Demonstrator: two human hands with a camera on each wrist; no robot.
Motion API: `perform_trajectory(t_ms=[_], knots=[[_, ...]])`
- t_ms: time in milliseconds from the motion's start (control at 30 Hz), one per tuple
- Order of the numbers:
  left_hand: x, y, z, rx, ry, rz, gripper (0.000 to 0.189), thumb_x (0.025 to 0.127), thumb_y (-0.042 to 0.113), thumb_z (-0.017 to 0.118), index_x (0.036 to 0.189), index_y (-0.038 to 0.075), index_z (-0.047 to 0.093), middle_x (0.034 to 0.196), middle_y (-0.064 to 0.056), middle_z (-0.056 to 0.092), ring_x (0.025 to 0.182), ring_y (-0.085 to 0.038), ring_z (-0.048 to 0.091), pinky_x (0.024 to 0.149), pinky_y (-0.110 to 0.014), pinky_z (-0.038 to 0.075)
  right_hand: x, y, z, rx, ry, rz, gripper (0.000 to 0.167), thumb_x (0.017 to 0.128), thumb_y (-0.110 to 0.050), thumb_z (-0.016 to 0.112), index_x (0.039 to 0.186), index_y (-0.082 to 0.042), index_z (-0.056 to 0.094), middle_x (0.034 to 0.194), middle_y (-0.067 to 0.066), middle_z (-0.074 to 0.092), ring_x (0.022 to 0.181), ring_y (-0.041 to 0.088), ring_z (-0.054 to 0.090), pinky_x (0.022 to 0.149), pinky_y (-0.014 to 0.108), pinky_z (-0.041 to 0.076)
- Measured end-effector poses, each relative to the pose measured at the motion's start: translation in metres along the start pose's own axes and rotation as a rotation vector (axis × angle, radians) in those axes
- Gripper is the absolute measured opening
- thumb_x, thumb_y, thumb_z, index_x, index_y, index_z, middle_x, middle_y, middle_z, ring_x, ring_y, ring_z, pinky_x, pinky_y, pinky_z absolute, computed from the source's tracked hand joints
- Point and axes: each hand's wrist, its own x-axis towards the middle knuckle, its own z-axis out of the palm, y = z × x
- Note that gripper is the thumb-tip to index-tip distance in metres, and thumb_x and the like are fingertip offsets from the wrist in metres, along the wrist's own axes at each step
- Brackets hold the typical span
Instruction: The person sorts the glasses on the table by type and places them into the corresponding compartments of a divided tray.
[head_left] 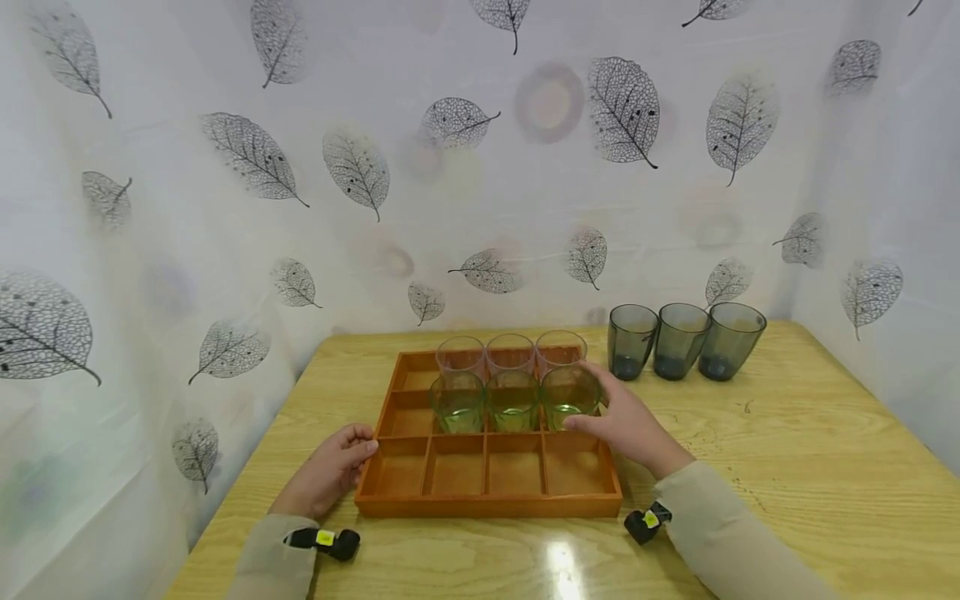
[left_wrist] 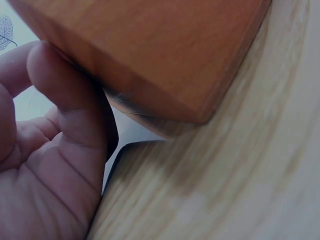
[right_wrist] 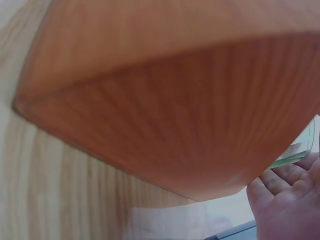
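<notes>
Gripping the left edge of a wooden tray (head_left: 487, 506) on the table (head_left: 810, 450), left hand (head_left: 333, 468) with bent fingers against its side — right hand (head_left: 628, 421) well apart, thumb and fingers curved round the rightmost green glass (head_left: 567, 404), there in the tray's middle row

No readable text, seemingly; yellow labels (head_left: 326, 538) blurred

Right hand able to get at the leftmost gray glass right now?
Likely yes, once the right hand leaves the green glass; that gray glass stands outside the tray, nothing visible between.
</notes>
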Motion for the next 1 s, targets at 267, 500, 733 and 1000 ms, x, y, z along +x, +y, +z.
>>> perform_trajectory(t_ms=[267, 500, 733, 1000], knots=[[0.0049, -0.0005, 0.0027, 0.008, -0.002, -0.004, 0.022, 0.105, 0.019, 0.058, 0.116, 0.005, 0.045, 0.088, 0.0, 0.048, 0.068, -0.012, 0.047, 0.06, -0.025, 0.044, -0.0015, 0.0051, -0.0027, 0.001, -0.003, -0.003, 0.097, 0.084, -0.042, 0.083, 0.16, -0.022, 0.025, 0.165, 0.013, 0.022, 0.146, 0.046, 0.024, 0.111, 0.067, 0.025], [0.0054, 0.0012, 0.0022, 0.016, -0.014, 0.004, 0.022, 0.105, 0.02, 0.057, 0.116, 0.004, 0.045, 0.088, -0.001, 0.048, 0.068, -0.013, 0.046, 0.06, -0.025, 0.044, -0.0028, 0.0055, -0.003, 0.026, 0.006, -0.02, 0.1, 0.084, -0.041, 0.084, 0.161, -0.02, 0.024, 0.165, 0.015, 0.021, 0.145, 0.047, 0.026, 0.11, 0.066, 0.026], [0.0008, 0.0015, -0.0005, 0.011, -0.013, 0.009, 0.018, 0.105, 0.018, 0.058, 0.111, 0.006, 0.047, 0.087, -0.001, 0.049, 0.065, -0.012, 0.046, 0.058, -0.025, 0.045, -0.0024, 0.0044, -0.0013, 0.061, -0.012, -0.007, 0.102, 0.085, -0.043, 0.082, 0.162, -0.021, 0.019, 0.166, 0.011, 0.019, 0.145, 0.047, 0.026, 0.112, 0.062, 0.026], [0.0021, 0.0006, -0.0013, -0.01, -0.004, -0.013, 0.016, 0.105, 0.019, 0.058, 0.111, 0.008, 0.047, 0.086, 0.001, 0.05, 0.065, -0.011, 0.047, 0.058, -0.024, 0.045, -0.0037, 0.0039, -0.0036, 0.126, -0.008, -0.03, 0.1, 0.086, -0.042, 0.081, 0.162, -0.019, 0.019, 0.164, 0.004, 0.026, 0.147, 0.041, 0.025, 0.114, 0.059, 0.024]])
